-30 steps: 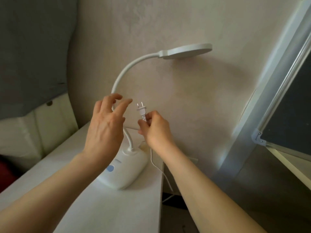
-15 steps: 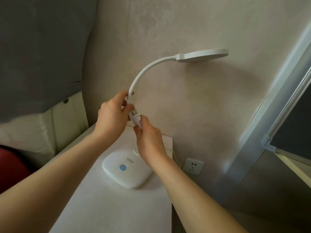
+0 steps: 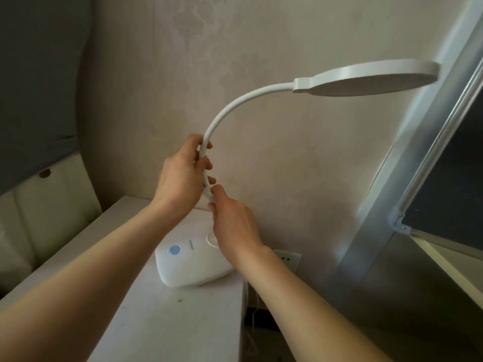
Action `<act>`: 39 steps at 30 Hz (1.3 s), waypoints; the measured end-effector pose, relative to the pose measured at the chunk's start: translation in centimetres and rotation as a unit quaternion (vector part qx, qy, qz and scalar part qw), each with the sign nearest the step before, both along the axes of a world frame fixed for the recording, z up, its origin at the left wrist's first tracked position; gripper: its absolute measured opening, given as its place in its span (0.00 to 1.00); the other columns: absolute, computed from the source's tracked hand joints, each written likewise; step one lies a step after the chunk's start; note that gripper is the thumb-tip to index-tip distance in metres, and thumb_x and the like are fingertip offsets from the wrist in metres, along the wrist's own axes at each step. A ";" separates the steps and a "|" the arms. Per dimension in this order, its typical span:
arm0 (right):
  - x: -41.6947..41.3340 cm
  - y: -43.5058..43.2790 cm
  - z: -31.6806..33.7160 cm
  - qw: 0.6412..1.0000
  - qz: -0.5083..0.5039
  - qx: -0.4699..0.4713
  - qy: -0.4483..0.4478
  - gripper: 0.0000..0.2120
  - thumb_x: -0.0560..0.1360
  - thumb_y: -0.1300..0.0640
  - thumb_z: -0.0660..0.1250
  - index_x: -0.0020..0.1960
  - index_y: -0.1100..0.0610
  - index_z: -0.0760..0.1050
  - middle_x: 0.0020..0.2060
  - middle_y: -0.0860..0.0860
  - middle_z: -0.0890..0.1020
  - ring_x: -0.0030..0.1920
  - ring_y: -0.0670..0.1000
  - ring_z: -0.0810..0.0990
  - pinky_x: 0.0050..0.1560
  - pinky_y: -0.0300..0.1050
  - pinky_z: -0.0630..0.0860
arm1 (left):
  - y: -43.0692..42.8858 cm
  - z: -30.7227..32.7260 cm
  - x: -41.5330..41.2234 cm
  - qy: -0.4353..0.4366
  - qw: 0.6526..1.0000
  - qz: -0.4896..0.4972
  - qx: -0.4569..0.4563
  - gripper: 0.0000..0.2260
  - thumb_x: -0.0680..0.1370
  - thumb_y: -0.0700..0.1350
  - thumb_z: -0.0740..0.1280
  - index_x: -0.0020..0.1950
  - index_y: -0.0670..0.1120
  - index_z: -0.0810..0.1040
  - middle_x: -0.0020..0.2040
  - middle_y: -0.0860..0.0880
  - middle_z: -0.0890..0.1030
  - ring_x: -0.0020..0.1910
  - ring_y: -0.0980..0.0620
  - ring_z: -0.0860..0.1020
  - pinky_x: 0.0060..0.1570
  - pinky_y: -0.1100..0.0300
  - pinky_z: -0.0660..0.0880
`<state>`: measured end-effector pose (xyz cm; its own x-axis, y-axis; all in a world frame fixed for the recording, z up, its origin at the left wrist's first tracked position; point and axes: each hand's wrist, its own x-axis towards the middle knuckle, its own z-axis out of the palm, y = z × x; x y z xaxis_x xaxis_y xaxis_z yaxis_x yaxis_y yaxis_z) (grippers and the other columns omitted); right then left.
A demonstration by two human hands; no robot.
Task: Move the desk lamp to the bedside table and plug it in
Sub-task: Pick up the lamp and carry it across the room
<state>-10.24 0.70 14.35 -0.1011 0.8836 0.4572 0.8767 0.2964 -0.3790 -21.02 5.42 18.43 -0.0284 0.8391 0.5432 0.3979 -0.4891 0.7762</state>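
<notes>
While hands grip its neck, lamp (image 3: 193, 262) sits near table (image 3: 167, 322) edge.

Dim soft daylight from the right (window side), wide-angle edge bending, slightly soft focus

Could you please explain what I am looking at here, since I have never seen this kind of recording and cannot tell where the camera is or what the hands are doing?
There is no machine here: the one picture comes from a wide-angle camera worn on a person's head, looking forward and down, so both bare arms reach in from below. A white desk lamp stands with its base on a pale bedside table against the wall. The left hand has its grip around the lamp's bendy neck. The right hand pinches something small and white, apparently the plug, mostly hidden. A wall socket sits low beside the table, with nothing in it.
</notes>
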 end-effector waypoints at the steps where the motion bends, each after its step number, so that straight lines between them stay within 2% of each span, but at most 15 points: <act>1: 0.9 0.2 0.8 1.000 -0.008 -0.012 0.002 0.04 0.81 0.59 0.56 0.56 0.53 0.65 0.42 0.56 0.80 0.40 0.56 0.75 0.36 0.50 0.69 | 0.2 0.7 1.1 0.009 1.000 -0.007 -0.002 0.11 0.82 0.41 0.58 0.55 0.59 0.69 0.42 0.54 0.78 0.34 0.56 0.83 0.39 0.53 0.84; 5: 3.5 -0.1 4.1 0.997 -0.036 -0.068 0.001 0.08 0.81 0.60 0.56 0.59 0.52 0.63 0.44 0.55 0.81 0.44 0.58 0.79 0.41 0.53 0.77 | 0.4 3.6 4.3 0.027 0.999 -0.034 -0.024 0.11 0.82 0.42 0.57 0.58 0.59 0.67 0.43 0.53 0.77 0.37 0.52 0.83 0.37 0.54 0.83; 10: 6.1 -1.5 9.4 0.987 -0.059 -0.150 -0.026 0.14 0.80 0.63 0.57 0.63 0.53 0.63 0.46 0.57 0.81 0.45 0.59 0.80 0.41 0.52 0.76 | -0.4 8.3 7.0 0.021 0.992 -0.066 -0.102 0.10 0.83 0.42 0.56 0.54 0.60 0.66 0.42 0.51 0.77 0.37 0.50 0.82 0.33 0.61 0.80; 14: 7.8 -2.8 14.8 0.980 -0.078 -0.185 -0.012 0.15 0.80 0.62 0.58 0.64 0.53 0.63 0.48 0.57 0.80 0.47 0.59 0.79 0.43 0.50 0.76 | -0.9 13.2 8.9 0.037 0.986 -0.080 -0.140 0.12 0.82 0.41 0.56 0.53 0.60 0.66 0.42 0.50 0.77 0.36 0.50 0.83 0.35 0.55 0.82; 19: 9.1 -4.1 21.2 0.974 -0.090 -0.208 -0.004 0.17 0.80 0.59 0.60 0.67 0.50 0.61 0.51 0.55 0.80 0.49 0.56 0.80 0.45 0.45 0.76 | -1.8 19.5 10.1 0.049 0.983 -0.083 -0.155 0.11 0.83 0.41 0.56 0.56 0.59 0.67 0.40 0.52 0.77 0.33 0.52 0.83 0.33 0.56 0.82; 23: 9.2 -4.6 27.1 0.972 -0.087 -0.217 -0.002 0.17 0.81 0.58 0.59 0.68 0.50 0.61 0.52 0.56 0.80 0.51 0.57 0.79 0.50 0.51 0.78 | -2.3 25.1 10.2 0.043 0.982 -0.083 -0.162 0.13 0.82 0.41 0.55 0.54 0.61 0.67 0.41 0.52 0.78 0.33 0.53 0.83 0.31 0.59 0.80; 30: 7.3 -5.1 39.0 0.980 -0.053 -0.193 0.003 0.14 0.81 0.58 0.57 0.65 0.51 0.63 0.48 0.57 0.81 0.47 0.59 0.79 0.40 0.47 0.69 | -3.0 37.1 8.0 0.043 0.986 -0.062 -0.150 0.13 0.83 0.42 0.56 0.55 0.63 0.66 0.40 0.54 0.78 0.33 0.54 0.83 0.33 0.58 0.83; 33: 5.6 -5.4 43.6 0.981 -0.045 -0.187 -0.002 0.13 0.82 0.57 0.56 0.65 0.52 0.63 0.50 0.57 0.81 0.50 0.59 0.80 0.45 0.51 0.77 | -3.4 41.9 6.2 0.040 0.987 -0.056 -0.143 0.13 0.82 0.41 0.56 0.55 0.61 0.68 0.40 0.53 0.78 0.33 0.53 0.83 0.35 0.53 0.83; 35: 4.4 -5.2 46.5 0.983 -0.041 -0.179 -0.005 0.12 0.81 0.57 0.56 0.65 0.52 0.63 0.50 0.57 0.81 0.50 0.59 0.80 0.49 0.54 0.78 | -3.6 44.9 4.8 0.042 0.989 -0.045 -0.134 0.12 0.82 0.41 0.56 0.55 0.60 0.68 0.40 0.53 0.78 0.33 0.51 0.83 0.35 0.51 0.83; 39: 1.2 -5.6 51.3 0.987 -0.018 -0.160 -0.008 0.12 0.82 0.57 0.53 0.64 0.52 0.63 0.47 0.58 0.80 0.46 0.59 0.76 0.40 0.50 0.68 | -4.6 50.3 1.2 0.044 0.992 -0.023 -0.119 0.13 0.82 0.40 0.57 0.55 0.59 0.68 0.39 0.53 0.78 0.32 0.51 0.83 0.36 0.51 0.83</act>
<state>-8.99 -4.92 65.63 -0.0716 0.9857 0.1523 0.8910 0.1319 -0.4345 -19.83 0.81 68.70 0.0519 0.9430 0.3287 0.4508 -0.3158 0.8349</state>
